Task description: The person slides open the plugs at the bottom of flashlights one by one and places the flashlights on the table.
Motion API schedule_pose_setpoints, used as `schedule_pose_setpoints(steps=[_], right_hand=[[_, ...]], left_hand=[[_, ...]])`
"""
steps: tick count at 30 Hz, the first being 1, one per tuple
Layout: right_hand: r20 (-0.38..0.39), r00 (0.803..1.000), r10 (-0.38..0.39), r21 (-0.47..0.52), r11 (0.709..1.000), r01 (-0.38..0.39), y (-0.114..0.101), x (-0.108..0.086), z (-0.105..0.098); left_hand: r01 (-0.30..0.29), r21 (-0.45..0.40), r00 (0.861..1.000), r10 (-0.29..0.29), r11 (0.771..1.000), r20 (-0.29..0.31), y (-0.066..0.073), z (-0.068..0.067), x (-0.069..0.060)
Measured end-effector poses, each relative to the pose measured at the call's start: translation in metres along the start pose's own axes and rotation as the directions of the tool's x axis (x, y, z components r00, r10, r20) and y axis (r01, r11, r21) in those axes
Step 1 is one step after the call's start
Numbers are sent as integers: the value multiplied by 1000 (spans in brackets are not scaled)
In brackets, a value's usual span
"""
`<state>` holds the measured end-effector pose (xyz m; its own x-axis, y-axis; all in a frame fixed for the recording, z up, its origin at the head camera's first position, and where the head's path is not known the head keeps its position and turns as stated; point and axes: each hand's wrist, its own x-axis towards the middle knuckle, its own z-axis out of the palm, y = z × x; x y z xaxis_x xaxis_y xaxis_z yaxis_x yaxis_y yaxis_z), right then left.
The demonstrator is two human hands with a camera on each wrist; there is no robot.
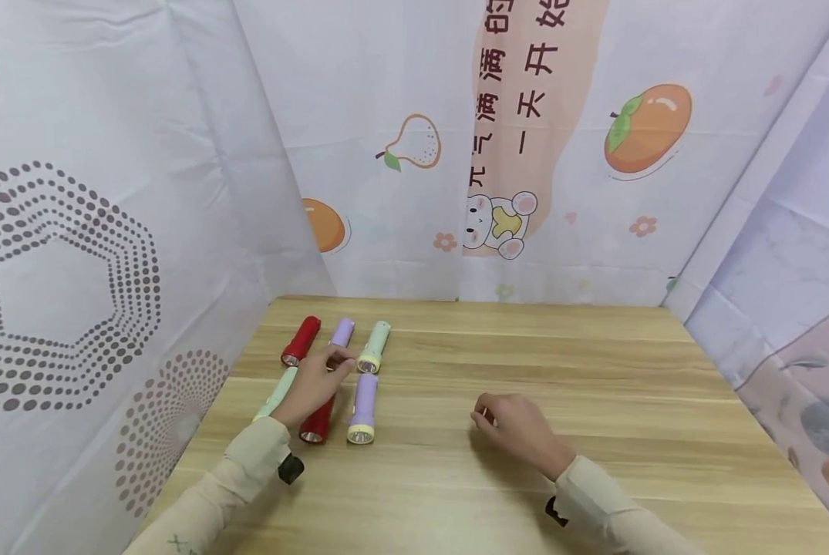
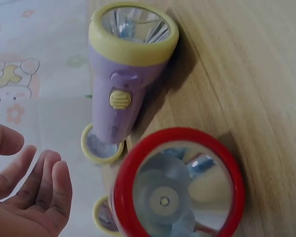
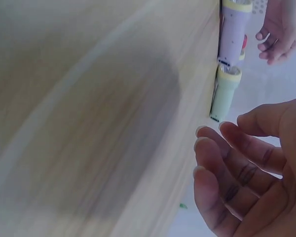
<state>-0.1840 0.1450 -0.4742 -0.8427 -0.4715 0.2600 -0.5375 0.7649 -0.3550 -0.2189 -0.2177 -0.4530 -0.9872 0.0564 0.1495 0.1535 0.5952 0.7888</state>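
Left grip is empty, fingers loosely bent, above front green torch and front red torch, front purple torch just right, rear red torch, rear purple torch, rear green torch behind, all toward the surface's left edge; right grip is empty, half-curled, well apart.

We've got smooth plastic-looking flashlights, shiny metallic-looking reflectors; wood-grain tabletop, smooth, slight sheen; backdrop creased matt cloth.
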Motion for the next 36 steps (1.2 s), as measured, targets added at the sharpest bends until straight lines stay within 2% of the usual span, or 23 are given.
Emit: schedule_pose_setpoints(steps=[5, 11, 22, 25, 31, 36], right_hand=[[24, 1000, 11, 47, 999, -12, -10, 3, 8], [68, 997, 23, 97, 995, -29, -24, 10, 17], [134, 991, -12, 218, 976, -18, -47, 20, 33], [144, 990, -6, 238, 971, -29, -53, 21, 40], [162, 986, 24, 270, 961, -68, -62, 27, 52], [188, 982, 26, 295, 952, -81, -68, 34, 57]], left_hand=[[33, -13, 999, -33, 999, -7, -5, -3, 2], [91, -88, 995, -87, 992, 50, -8, -1, 6], [174, -120, 980, -159, 977, 124, -12, 3, 14], [162, -108, 980, -147, 981, 136, -12, 2, 14], [93, -21, 983, -88, 995, 159, -13, 3, 16], [92, -13, 981, -88, 996, 173, -12, 5, 19]])
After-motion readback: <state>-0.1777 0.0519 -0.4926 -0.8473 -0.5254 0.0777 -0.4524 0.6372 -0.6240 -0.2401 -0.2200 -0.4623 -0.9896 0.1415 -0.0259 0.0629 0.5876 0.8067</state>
